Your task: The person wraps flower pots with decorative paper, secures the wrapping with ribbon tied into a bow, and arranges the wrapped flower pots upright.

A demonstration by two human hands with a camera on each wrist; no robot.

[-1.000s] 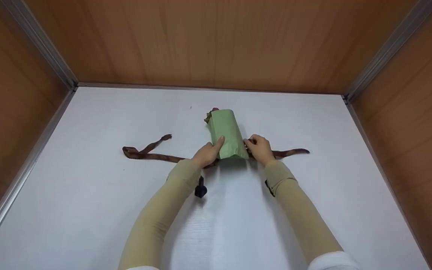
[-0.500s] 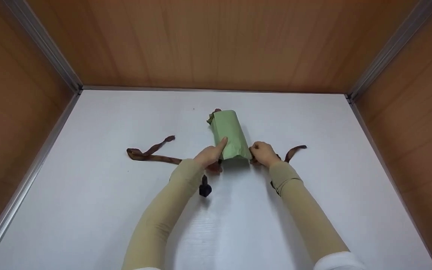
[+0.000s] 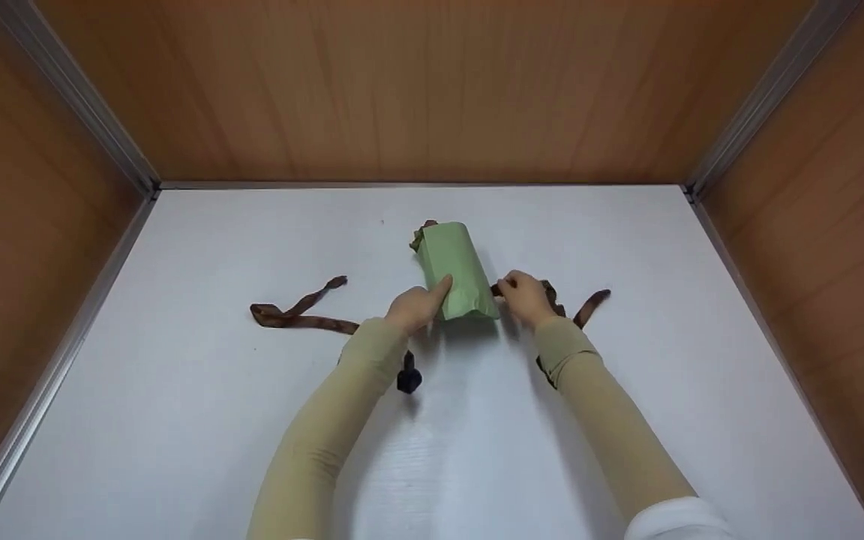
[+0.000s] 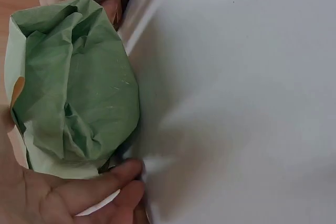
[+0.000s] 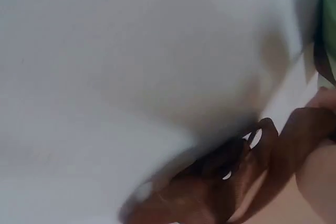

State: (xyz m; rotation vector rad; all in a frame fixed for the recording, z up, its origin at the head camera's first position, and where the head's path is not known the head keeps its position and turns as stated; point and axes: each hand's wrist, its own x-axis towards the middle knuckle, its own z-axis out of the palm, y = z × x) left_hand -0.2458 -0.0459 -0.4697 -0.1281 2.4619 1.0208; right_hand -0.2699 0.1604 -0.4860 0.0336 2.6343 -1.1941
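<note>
A bundle wrapped in green paper (image 3: 456,262) lies at mid-table, with leafy, flower-like bits (image 3: 420,237) showing at its far left end. My left hand (image 3: 415,307) grips its near left side, thumb on top and fingers beneath. In the left wrist view the crumpled near end of the green paper (image 4: 84,87) faces the camera. Right of the bundle, my right hand (image 3: 526,298) pinches a brown ribbon (image 5: 294,140), which bunches in loops beside it. Part of the ribbon passes out of sight around the bundle and left forearm.
The ribbon's left tail (image 3: 312,322) lies folded on the white table (image 3: 177,420); its right end (image 3: 592,306) curves beyond my right hand. A small dark knob (image 3: 409,379) hangs beside my left wrist. Wood-grain panels (image 3: 417,90) stand at the back and sides.
The ribbon right of the bundle has gone from lying nearly straight to bunched loops at my right hand. Ribbon visible under my left hand has gone from sight. The left hand keeps its grip.
</note>
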